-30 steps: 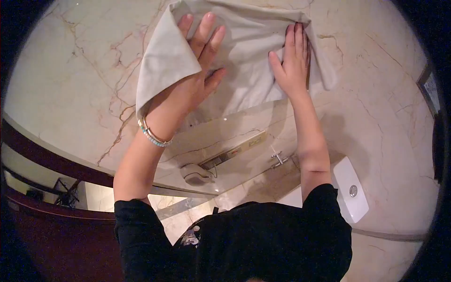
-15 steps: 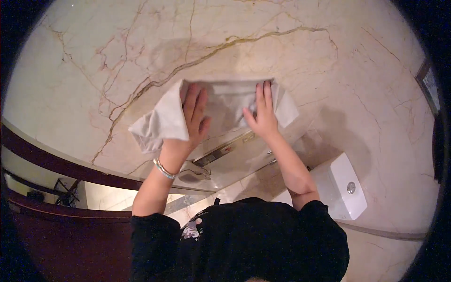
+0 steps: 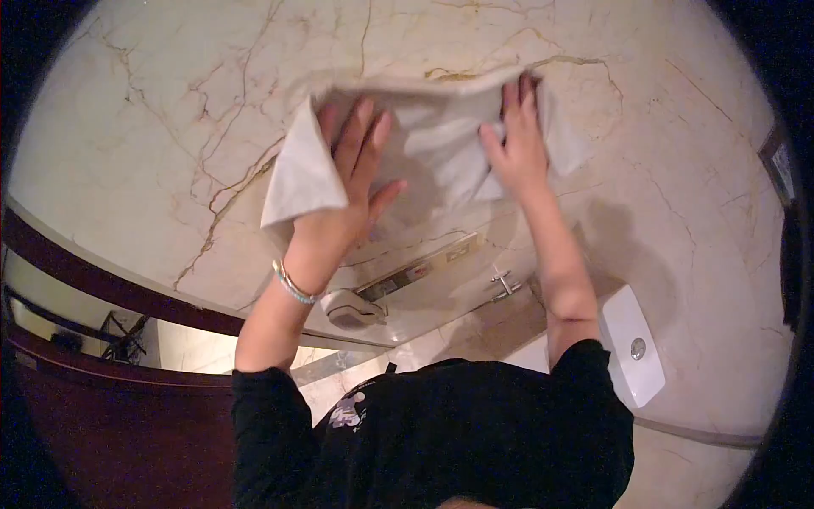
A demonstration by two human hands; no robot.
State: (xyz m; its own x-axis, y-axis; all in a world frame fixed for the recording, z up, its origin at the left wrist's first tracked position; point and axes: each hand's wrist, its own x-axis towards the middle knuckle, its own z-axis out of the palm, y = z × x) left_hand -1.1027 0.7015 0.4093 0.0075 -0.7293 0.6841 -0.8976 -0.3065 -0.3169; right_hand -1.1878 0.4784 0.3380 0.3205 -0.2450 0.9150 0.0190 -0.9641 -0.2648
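A whitish cloth (image 3: pixel 437 140) is spread against the pale marble wall (image 3: pixel 178 161), its upper edge stretched between my two hands. My left hand (image 3: pixel 346 182) presses flat on the cloth with fingers extended and thumb apart; a loose corner folds out beside the wrist, which wears a bracelet. On the cloth's right part lies my right hand (image 3: pixel 521 153), fingers pointing up and thumb spread. A bit of cloth hangs past its outer side. The cloth and fingertips are slightly blurred.
Below my hands are a narrow wall panel (image 3: pixel 415 273), a rounded white fixture (image 3: pixel 354 310) and a metal valve (image 3: pixel 506 286). A white toilet tank (image 3: pixel 636 348) with a round button stands at lower right. Dark red woodwork (image 3: pixel 127 424) fills the lower left.
Both hands have slid the cloth upward and to the right along the wall. They are somewhat farther apart, and the valve below shows more fully.
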